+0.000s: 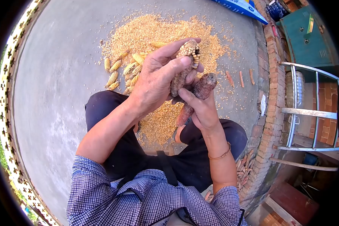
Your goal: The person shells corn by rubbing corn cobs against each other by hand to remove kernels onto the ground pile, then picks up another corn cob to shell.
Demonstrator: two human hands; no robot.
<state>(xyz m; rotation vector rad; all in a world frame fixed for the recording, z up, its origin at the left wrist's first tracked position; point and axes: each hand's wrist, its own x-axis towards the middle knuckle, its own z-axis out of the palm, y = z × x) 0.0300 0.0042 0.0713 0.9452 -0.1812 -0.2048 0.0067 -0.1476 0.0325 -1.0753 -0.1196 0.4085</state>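
Note:
My left hand is wrapped round a partly shelled corn ear, its thumb lying across it. Pale kernels remain at the upper end of that ear, while the lower part is bare and brownish. In my right hand is a bare reddish corn cob, slanting across the palm. The two hands meet in front of my knees, with the cob close against the ear. Some fingers of my right hand are hidden behind what they hold. Below them lies a heap of loose kernels between my legs.
A wide spread of kernels covers the concrete floor ahead. Several unshelled corn ears lie at its left. Bare cobs lie to the right, more beside my knee. A brick edge, metal frame and teal cabinet stand right.

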